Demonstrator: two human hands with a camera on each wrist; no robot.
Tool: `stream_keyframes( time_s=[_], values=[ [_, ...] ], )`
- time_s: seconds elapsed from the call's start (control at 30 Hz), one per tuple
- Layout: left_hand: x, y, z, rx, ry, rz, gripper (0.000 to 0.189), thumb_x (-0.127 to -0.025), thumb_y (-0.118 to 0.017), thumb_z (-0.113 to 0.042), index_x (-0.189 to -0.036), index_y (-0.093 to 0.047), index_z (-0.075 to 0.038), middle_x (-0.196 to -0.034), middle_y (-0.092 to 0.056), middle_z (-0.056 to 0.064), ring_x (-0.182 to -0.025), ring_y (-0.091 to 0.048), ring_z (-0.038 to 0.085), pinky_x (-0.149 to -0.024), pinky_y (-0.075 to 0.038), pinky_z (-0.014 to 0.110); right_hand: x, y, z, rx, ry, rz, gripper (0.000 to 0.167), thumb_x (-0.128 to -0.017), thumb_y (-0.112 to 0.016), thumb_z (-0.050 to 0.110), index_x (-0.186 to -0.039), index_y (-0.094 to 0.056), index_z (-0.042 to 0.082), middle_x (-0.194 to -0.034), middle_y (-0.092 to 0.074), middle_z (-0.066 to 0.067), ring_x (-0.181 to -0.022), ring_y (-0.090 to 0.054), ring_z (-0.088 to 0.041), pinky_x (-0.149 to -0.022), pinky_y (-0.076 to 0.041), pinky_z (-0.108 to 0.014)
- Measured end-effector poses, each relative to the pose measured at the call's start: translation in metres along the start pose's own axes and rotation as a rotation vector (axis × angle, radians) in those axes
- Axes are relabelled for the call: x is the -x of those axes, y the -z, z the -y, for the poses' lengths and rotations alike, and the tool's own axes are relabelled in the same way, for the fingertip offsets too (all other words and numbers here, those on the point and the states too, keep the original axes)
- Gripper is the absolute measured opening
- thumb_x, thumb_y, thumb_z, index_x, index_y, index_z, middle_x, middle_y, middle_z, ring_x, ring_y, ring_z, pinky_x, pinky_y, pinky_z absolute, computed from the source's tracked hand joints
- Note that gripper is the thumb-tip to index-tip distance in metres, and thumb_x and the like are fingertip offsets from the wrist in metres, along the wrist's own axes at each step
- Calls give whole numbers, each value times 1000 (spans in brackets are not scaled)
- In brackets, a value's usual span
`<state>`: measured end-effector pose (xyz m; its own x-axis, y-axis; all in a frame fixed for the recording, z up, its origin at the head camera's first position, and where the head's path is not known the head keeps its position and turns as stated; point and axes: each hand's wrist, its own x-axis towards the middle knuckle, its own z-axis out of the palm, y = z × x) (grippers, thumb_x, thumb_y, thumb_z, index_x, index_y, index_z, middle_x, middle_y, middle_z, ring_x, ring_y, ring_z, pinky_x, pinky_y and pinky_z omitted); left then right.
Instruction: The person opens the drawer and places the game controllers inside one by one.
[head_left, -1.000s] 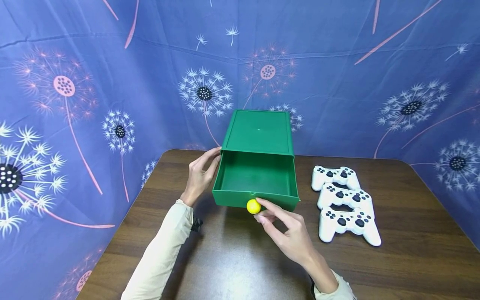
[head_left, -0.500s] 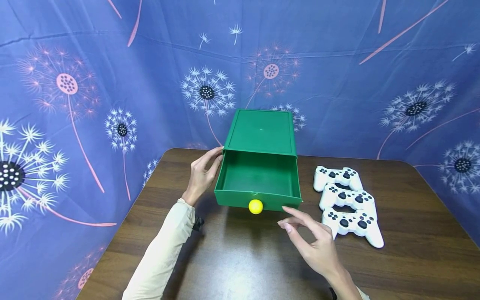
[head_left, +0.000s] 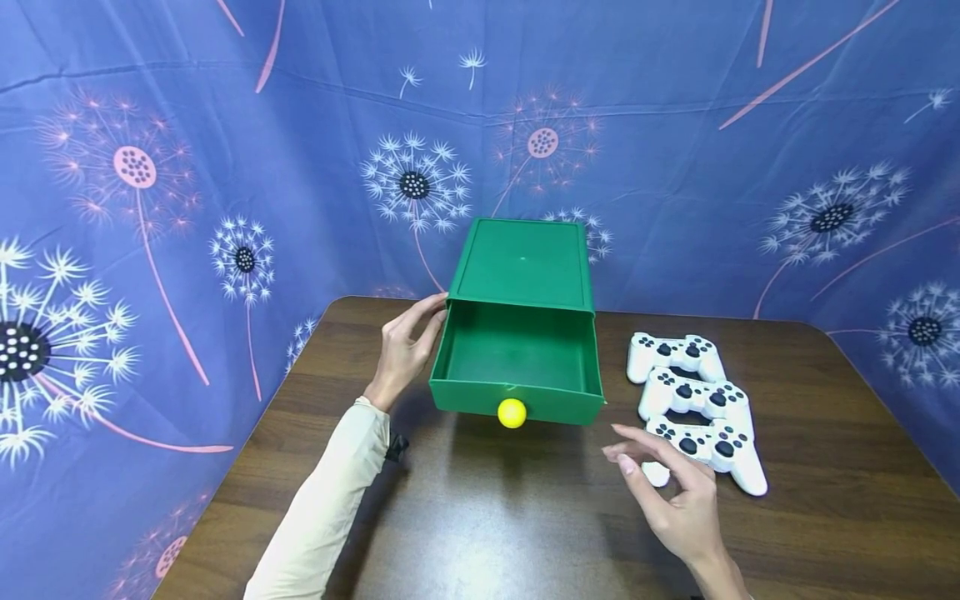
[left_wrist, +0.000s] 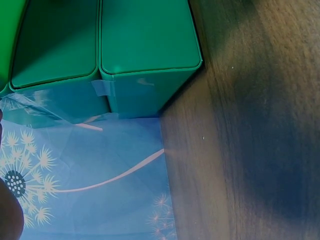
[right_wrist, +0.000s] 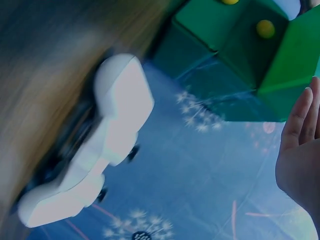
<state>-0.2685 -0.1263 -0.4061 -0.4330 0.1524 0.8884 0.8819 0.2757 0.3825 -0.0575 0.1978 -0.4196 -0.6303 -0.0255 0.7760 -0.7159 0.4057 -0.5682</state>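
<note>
A green drawer unit (head_left: pixel 522 258) stands at the back of the table, its top drawer (head_left: pixel 517 342) pulled out with bare green inside. A round yellow knob (head_left: pixel 512 413) sits on the drawer's front. My left hand (head_left: pixel 401 358) rests against the unit's left side, fingertips at its upper front edge; only a bit of that hand (left_wrist: pixel 9 215) shows in the left wrist view. Right of the drawer, my right hand (head_left: pixel 678 500) hovers with loosely bent fingers and holds nothing. It partly covers the nearest white game controller (head_left: pixel 742 467).
Two more white game controllers (head_left: pixel 672 350) lie behind the nearest one in a column on the wooden table (head_left: pixel 840 500). In the right wrist view, lower drawers with yellow knobs (right_wrist: pixel 265 29) show. A blue dandelion-print cloth (head_left: pixel 300 167) hangs behind the table.
My right hand has let go of the yellow knob and moved right, towards the controllers. The left hand stays at the unit's side, and the top drawer remains pulled out.
</note>
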Motion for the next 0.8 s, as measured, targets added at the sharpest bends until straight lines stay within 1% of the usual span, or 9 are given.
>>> stream_keyframes(
  time_s=[0.27,0.37,0.43,0.5,0.57,0.67,0.73,0.8],
  values=[
    [2,0,2,-6,3,2,34,-92,-71,12,-125,-70,2,-115,-75,15,-100,-73,29,-92,-59,33,5,13,-17,36,-23,-36,43,-72,-64,-29,-112,-69,-15,-89,-75,-18,-85,-72,-5,-77,-55,-11],
    [1,0,1,-1,5,6,34,-93,-71,12,-125,-70,2,-115,-75,15,-101,-73,29,-92,-59,32,6,19,-21,66,-72,-19,45,-74,-66,-28,-117,-69,-12,-94,-76,-16,-88,-71,-4,-79,-55,-11],
    [1,0,0,3,6,9,34,-93,-70,11,-126,-70,2,-116,-75,14,-101,-73,28,-92,-59,32,5,24,-22,95,-131,8,47,-77,-68,-26,-121,-69,-9,-98,-76,-15,-90,-71,-2,-81,-55,-12],
    [0,0,0,4,7,12,34,-94,-70,11,-126,-70,2,-117,-75,14,-101,-73,28,-92,-59,32,5,29,-25,132,-186,35,44,-83,-71,-20,-124,-69,-5,-101,-77,-14,-91,-72,-5,-81,-55,-13],
    [0,0,0,5,8,11,34,-93,-70,11,-126,-70,2,-116,-75,14,-101,-73,28,-92,-59,32,5,33,-28,157,-213,43,41,-86,-74,-15,-125,-69,-3,-103,-77,-14,-91,-72,-6,-81,-55,-12],
    [0,-1,0,7,8,4,34,-93,-71,12,-125,-70,2,-116,-75,14,-100,-74,28,-92,-59,32,4,38,-36,197,-228,36,39,-87,-75,-12,-125,-70,-3,-102,-76,-15,-92,-72,-6,-81,-55,-12],
    [0,-1,0,13,4,-1,34,-92,-71,13,-124,-71,3,-115,-75,15,-99,-74,29,-91,-59,31,2,40,-40,210,-252,23,41,-86,-74,-15,-125,-70,-4,-102,-76,-16,-94,-70,-1,-81,-54,-11],
    [-1,0,0,16,-2,-4,34,-91,-72,14,-124,-71,3,-115,-75,15,-98,-74,29,-91,-59,31,2,44,-44,231,-293,20,42,-85,-73,-17,-126,-69,-4,-103,-75,-17,-95,-69,1,-82,-54,-10]
  ],
)
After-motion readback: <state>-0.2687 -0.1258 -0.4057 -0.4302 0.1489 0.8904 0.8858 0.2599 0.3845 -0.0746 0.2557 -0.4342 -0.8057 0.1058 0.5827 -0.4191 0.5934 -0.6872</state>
